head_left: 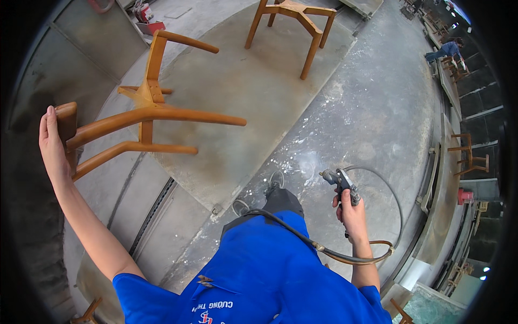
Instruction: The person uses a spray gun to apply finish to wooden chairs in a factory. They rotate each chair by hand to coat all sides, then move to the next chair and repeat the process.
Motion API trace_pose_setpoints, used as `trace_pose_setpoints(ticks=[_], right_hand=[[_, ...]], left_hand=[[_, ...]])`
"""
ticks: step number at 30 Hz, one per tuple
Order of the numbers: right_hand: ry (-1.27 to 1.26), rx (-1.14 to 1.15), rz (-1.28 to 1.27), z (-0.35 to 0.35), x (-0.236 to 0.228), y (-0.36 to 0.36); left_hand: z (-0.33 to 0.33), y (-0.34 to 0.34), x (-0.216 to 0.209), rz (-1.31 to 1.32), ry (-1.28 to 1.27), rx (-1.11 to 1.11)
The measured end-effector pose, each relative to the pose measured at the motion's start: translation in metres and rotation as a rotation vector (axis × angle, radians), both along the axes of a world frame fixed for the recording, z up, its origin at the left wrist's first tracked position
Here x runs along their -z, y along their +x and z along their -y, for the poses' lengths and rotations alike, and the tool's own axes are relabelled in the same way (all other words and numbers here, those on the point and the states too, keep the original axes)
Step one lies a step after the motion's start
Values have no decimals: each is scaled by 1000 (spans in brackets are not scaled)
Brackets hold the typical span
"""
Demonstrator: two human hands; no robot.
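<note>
Brown wood filled ten o'clock: a chair frame (189, 115), tilted, its end rail clasped by the left grip (53, 147), which hid part of it. Whether any leg touched the grey board (232, 162) beyond was hard to tell. Toward three o'clock the right grip (352, 213) was wrapped around a spray gun (341, 181) (its trigger was hard to make out). A dark hose (345, 258) lay across the blue shirt (243, 259) near six o'clock. Past twelve, a second frame (295, 7) was cut off above; at two, a small co-worker (447, 50) bent forward.
</note>
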State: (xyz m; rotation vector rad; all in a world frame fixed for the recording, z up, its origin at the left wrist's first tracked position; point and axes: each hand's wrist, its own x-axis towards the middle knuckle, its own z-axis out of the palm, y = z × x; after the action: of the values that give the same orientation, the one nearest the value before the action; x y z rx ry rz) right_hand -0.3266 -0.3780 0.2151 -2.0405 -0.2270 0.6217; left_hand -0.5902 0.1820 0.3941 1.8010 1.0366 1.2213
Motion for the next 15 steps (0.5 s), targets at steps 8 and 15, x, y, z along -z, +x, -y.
trace_pose_setpoints(ticks=[8,15], right_hand=[[317,9,-74,-43,-8,113],[438,-119,-84,-78,-19,278]], left_hand=[[69,87,-1,-556,331,315],[97,243,-25,-1064,92,279]])
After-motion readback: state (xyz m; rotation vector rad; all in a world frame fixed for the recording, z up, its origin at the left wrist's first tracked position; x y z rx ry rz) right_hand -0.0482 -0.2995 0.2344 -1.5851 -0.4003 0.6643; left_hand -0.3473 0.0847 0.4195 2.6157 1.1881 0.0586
